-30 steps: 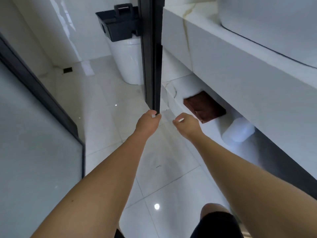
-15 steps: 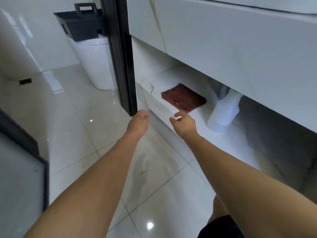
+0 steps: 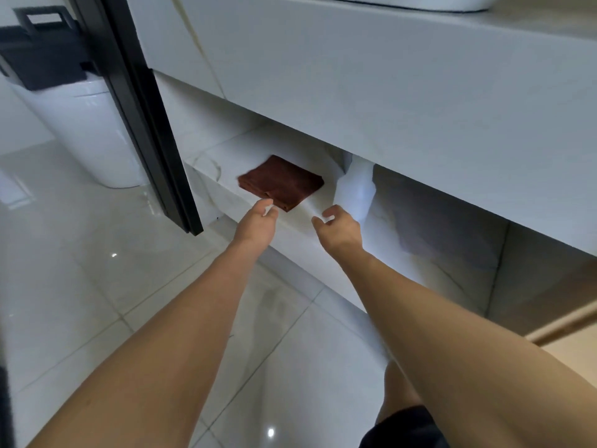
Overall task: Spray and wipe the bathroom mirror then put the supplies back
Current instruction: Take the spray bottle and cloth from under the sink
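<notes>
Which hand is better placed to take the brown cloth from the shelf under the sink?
The left hand: its fingertips are right at the near edge of the brown cloth. The right hand is closer to the white bottle, so it likely suits that instead.

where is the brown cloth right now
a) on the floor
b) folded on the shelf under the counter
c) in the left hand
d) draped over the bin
b: the cloth lies folded on the shelf under the counter, beside the white bottle; the left hand only reaches toward its near corner.
</notes>
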Available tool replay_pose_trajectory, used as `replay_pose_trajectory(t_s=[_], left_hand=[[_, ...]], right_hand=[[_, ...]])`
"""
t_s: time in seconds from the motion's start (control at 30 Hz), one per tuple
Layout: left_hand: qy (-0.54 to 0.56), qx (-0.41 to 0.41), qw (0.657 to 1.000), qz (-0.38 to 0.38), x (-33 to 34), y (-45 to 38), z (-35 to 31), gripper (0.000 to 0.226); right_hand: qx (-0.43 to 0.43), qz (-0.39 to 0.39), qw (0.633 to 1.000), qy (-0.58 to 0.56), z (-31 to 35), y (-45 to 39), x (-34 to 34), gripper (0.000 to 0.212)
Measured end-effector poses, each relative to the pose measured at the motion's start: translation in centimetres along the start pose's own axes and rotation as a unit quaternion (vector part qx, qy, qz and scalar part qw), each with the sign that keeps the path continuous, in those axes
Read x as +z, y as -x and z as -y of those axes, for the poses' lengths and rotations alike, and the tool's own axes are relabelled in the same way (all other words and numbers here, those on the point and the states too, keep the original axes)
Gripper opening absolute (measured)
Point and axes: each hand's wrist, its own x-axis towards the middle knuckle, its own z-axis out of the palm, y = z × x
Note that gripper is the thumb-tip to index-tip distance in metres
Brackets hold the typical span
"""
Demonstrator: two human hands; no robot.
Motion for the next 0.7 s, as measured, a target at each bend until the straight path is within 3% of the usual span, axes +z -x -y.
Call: replay_pose_trajectory(t_s=[0.23,0.4,0.53,0.7], left_hand=[[0.021,0.022,0.999,0.03,2.9,-0.6,-0.9,0.044],[0.028,0.023,0.998,0.055,3.6,-0.6,-1.3,0.048],[0.084,-0.008,0.994,0.064,3.7,-0.8,-1.3,0.063],[0.115,-0.003,0.991,0.07,4.0,-0.9,-1.3,0.061]], right_hand=[[0.057,-0.083,0.995,-0.005,-3.0,-1.3,-3.0,0.039],[0.073,-0.155,0.979,-0.108,-3.5,-3.0,-4.5,0.058],[0.052,-0.121,0.964,-0.231,-3.6,-4.3,-4.5,0.059],[0.008,-0.052,0.969,-0.241,-3.3,-5.6,-4.4,0.073]])
